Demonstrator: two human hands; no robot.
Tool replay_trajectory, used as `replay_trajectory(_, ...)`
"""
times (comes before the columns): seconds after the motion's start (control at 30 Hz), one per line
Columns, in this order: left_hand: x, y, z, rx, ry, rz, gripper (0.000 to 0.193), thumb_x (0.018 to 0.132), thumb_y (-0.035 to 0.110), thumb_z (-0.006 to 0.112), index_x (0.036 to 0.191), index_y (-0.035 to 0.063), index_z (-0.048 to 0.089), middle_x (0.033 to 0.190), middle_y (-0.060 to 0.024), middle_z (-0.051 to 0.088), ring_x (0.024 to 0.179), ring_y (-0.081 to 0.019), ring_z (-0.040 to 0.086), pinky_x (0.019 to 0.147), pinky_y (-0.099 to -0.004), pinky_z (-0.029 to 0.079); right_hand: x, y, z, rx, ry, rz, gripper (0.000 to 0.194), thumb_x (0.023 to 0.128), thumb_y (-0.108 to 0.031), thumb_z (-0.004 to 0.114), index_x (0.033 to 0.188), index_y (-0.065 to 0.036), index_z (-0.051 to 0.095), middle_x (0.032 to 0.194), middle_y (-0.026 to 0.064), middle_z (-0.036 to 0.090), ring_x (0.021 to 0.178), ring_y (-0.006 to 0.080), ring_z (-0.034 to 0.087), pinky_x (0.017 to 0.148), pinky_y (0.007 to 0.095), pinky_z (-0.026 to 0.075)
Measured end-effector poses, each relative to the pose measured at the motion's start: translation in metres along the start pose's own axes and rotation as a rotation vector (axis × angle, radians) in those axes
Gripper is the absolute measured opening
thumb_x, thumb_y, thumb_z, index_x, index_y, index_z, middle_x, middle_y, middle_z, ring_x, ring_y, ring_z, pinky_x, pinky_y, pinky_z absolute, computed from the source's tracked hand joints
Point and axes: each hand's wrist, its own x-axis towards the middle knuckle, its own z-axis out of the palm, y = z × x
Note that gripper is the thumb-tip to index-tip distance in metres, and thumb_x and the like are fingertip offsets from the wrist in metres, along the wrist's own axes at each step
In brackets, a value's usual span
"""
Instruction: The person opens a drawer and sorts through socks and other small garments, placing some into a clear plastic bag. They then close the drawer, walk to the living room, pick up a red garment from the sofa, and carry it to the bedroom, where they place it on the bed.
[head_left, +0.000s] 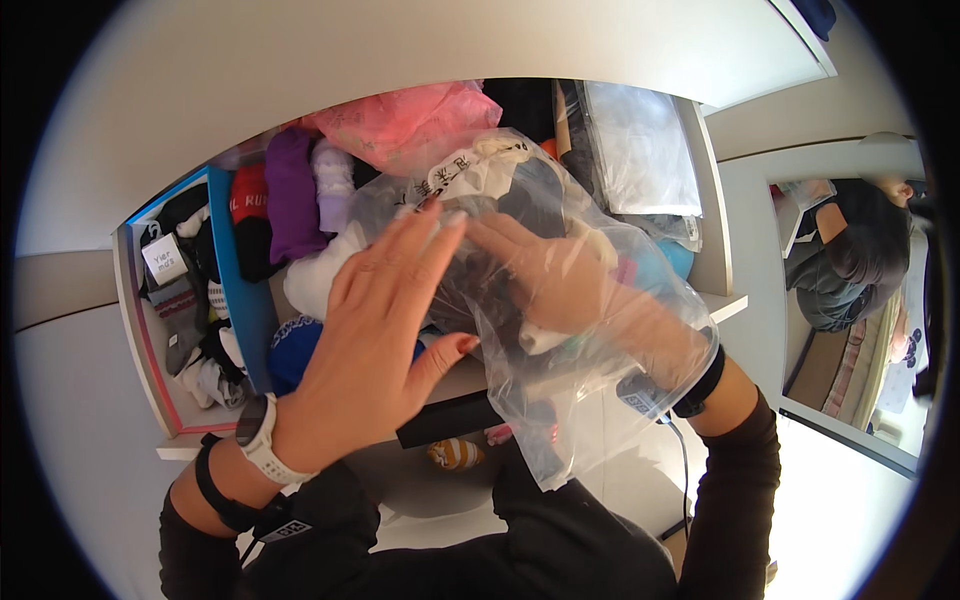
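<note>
My right hand (559, 277) reaches inside a large clear plastic bag (559, 442), whose loose mouth hangs around my wrist. Cream-white fabric with black lettering (457, 176) and dark fabric show through the film. Whether those fingers grip anything is unclear through the plastic. My left hand (367, 319) is stretched flat with its thumb apart. Its fingertips lie at the bag's left side, near the lettered fabric; contact cannot be told. Under and around the bag is a pulled-out drawer (718, 225) packed with clothing.
A blue-walled box (238, 292) of socks fills the drawer's left end. Beside it lie a purple garment roll (292, 199), a pink plastic bag (405, 120) and white fabric. A flat clear-wrapped package (641, 150) lies back right. A striped object (455, 454) is below the drawer; a mirror (855, 285) stands right.
</note>
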Motion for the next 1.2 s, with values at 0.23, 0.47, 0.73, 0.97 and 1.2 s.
replay_trajectory(0.23, -0.012, -0.020, 0.013, 0.256, -0.326, -0.070, 0.068, 0.092, 0.035, 0.070, 0.148, 0.0070, 0.046, 0.153, -0.0204, 0.037, 0.146, -0.0397, 0.033, 0.118, -0.0602, 0.018, 0.001, 0.001, 0.003, 0.007, -0.113, -0.003, 0.083, 0.075, 0.002, 0.063, 0.153, -0.014, 0.041, 0.150, 0.0092, 0.049, 0.097, 0.0343, 0.071, 0.072, 0.0411, 0.058)
replay_trajectory(0.47, -0.018, -0.025, 0.015, 0.248, -0.285, -0.042, 0.068, 0.090, 0.033, 0.072, 0.148, 0.0087, 0.047, 0.147, -0.0187, 0.040, 0.144, -0.0391, 0.035, 0.118, -0.0606, 0.017, -0.001, -0.001, -0.001, -0.027, -0.087, -0.027, 0.076, 0.077, 0.004, 0.059, 0.150, -0.015, 0.047, 0.149, 0.0079, 0.048, 0.091, 0.0343, 0.070, 0.072, 0.0409, 0.057)
replay_trajectory(0.73, -0.018, -0.024, 0.010, 0.224, -0.276, -0.057, 0.069, 0.085, 0.025, 0.078, 0.148, 0.0180, 0.051, 0.143, -0.0163, 0.041, 0.140, -0.0352, 0.040, 0.119, -0.0601, 0.017, -0.006, 0.003, -0.020, -0.046, -0.019, 0.152, 0.068, 0.081, 0.005, 0.059, 0.146, -0.013, 0.050, 0.159, 0.0079, 0.037, 0.114, 0.0355, 0.063, 0.088, 0.0411, 0.056)
replay_trajectory(0.97, -0.019, -0.025, 0.008, 0.207, -0.287, -0.057, 0.070, 0.085, 0.025, 0.079, 0.149, 0.0195, 0.051, 0.142, -0.0168, 0.041, 0.138, -0.0349, 0.043, 0.119, -0.0603, 0.018, 0.001, 0.026, -0.001, 0.195, -0.052, 0.104, 0.066, 0.083, 0.010, 0.055, 0.146, -0.008, 0.048, 0.155, 0.0111, 0.043, 0.137, 0.0344, 0.049, 0.112, 0.0386, 0.043)
replay_trajectory(1.2, -0.019, -0.028, 0.010, 0.207, -0.300, -0.052, 0.069, 0.084, 0.026, 0.079, 0.147, 0.0182, 0.051, 0.139, -0.0168, 0.043, 0.137, -0.0346, 0.043, 0.116, -0.0624, 0.020, -0.001, 0.024, -0.004, 0.232, -0.064, 0.035, 0.064, 0.082, 0.013, 0.051, 0.142, -0.011, 0.049, 0.140, 0.0131, 0.056, 0.130, 0.0357, 0.055, 0.104, 0.0387, 0.048)
